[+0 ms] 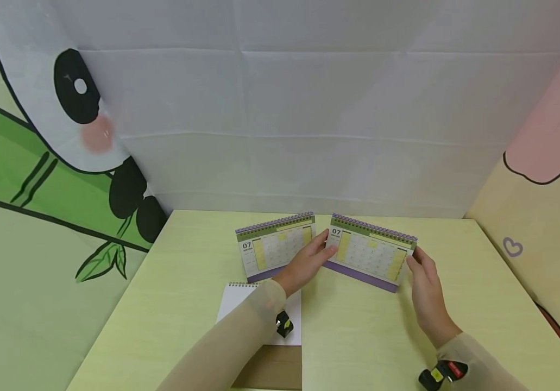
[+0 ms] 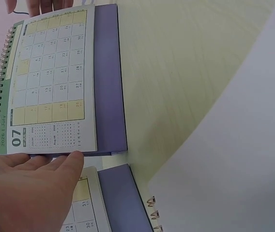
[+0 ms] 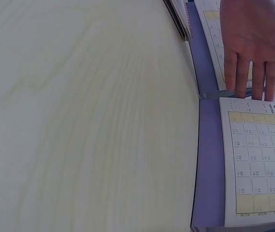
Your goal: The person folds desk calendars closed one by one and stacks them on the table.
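Observation:
A desk calendar (image 1: 370,252) with a July page and a purple base stands tilted back on the table. My left hand (image 1: 304,266) touches its left side edge; in the right wrist view that hand's fingers (image 3: 258,75) look straight against the edge. At the opposite side edge is my right hand (image 1: 428,298), its fingertips touching the calendar. A second, matching July calendar (image 1: 272,250) stands at the left, partly covered by my left hand. Below my left forearm lies a white spiral-bound pad (image 1: 236,298), partly hidden by the sleeve.
A brown board-like piece (image 1: 280,366) adjoins the white pad at the front. The pale wood-grain table (image 1: 358,336) ends at a white cloth backdrop (image 1: 309,136). Printed cartoon panels (image 1: 548,228) flank both sides.

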`<state>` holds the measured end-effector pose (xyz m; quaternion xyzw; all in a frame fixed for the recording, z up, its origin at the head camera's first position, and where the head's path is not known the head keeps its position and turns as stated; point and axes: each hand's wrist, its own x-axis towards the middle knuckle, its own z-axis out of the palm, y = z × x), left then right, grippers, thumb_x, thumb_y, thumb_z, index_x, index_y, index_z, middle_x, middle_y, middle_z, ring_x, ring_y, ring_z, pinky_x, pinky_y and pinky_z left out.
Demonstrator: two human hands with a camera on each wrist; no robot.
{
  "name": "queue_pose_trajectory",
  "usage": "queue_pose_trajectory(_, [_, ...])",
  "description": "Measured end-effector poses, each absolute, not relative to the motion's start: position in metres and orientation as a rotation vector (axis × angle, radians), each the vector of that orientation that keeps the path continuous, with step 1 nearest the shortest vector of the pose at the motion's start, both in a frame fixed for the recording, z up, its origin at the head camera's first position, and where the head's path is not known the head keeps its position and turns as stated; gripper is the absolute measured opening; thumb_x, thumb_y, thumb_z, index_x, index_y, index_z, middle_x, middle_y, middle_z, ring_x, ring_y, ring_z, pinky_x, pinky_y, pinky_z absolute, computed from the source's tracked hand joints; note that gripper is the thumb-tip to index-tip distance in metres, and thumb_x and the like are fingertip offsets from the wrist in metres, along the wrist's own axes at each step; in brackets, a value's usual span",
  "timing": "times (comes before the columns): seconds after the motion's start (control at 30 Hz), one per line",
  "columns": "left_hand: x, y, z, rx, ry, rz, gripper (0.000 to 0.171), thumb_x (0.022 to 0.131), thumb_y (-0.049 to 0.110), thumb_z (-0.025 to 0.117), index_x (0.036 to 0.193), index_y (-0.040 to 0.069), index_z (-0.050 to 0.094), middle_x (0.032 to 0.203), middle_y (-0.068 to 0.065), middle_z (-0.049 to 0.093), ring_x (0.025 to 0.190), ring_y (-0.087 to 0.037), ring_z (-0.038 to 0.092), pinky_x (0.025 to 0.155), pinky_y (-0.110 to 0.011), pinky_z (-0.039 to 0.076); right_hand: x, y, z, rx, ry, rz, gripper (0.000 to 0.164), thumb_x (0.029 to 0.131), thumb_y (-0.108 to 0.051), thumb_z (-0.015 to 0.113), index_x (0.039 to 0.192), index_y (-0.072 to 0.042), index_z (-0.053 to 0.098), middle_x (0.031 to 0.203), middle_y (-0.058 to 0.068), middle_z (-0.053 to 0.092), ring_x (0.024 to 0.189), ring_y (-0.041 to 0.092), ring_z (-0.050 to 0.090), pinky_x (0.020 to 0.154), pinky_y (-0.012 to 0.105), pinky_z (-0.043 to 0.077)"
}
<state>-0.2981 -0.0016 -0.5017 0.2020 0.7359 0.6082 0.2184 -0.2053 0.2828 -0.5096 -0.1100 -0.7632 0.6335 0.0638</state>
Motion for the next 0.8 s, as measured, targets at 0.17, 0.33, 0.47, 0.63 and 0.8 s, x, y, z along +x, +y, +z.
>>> queue_pose_trajectory(0.17, [-0.298,-0.002,-0.502,0.547,2.044,1.676,0.078,0.127,0.050,0.047,0.192,0.021,0.015,0.193,-0.011,0.041,0.181,-0.035,0.039,0.150,-0.061,0.029,-0.209,0.287,-0.512,-0.340,-2.309,1.903,0.075,0.129,-0.045,0.024,0.191,-0.009,0.001,0.200,0.012,0.001,0.189,0.033,-0.001,0.154,0.060,0.004])
queue_pose_trajectory(0.33, [-0.297,-0.003,-0.501,0.553,2.035,1.678,0.079,0.127,0.050,0.047,0.192,0.022,0.014,0.194,-0.010,0.039,0.182,-0.034,0.036,0.150,-0.061,0.028,-0.210,0.289,-0.513,-0.323,-2.298,1.899,0.073,0.130,-0.045,0.024,0.191,-0.009,0.004,0.200,0.012,0.003,0.189,0.034,-0.001,0.154,0.062,0.003])
queue_pose_trajectory(0.47, [-0.296,-0.003,-0.501,0.558,2.032,1.678,0.078,0.127,0.050,0.047,0.192,0.023,0.015,0.193,-0.009,0.039,0.182,-0.034,0.037,0.150,-0.062,0.028,-0.211,0.290,-0.512,-0.311,-2.306,1.888,0.074,0.129,-0.046,0.023,0.191,-0.010,0.003,0.201,0.011,0.002,0.189,0.033,-0.003,0.154,0.061,0.001])
queue_pose_trajectory(0.63, [-0.296,-0.004,-0.500,0.551,2.037,1.665,0.078,0.127,0.052,0.047,0.192,0.025,0.015,0.193,-0.008,0.040,0.182,-0.033,0.038,0.150,-0.062,0.029,-0.213,0.291,-0.508,-0.295,-2.297,1.913,0.073,0.129,-0.046,0.024,0.192,-0.015,0.002,0.201,0.006,0.000,0.189,0.029,-0.006,0.154,0.058,-0.002])
queue_pose_trajectory(0.8, [-0.296,-0.004,-0.500,0.560,2.039,1.662,0.078,0.127,0.051,0.047,0.192,0.024,0.014,0.194,-0.008,0.039,0.183,-0.034,0.036,0.150,-0.062,0.028,-0.214,0.292,-0.503,-0.254,-2.301,1.914,0.072,0.130,-0.046,0.026,0.192,-0.018,0.002,0.202,0.005,0.000,0.189,0.029,-0.007,0.154,0.061,-0.002])
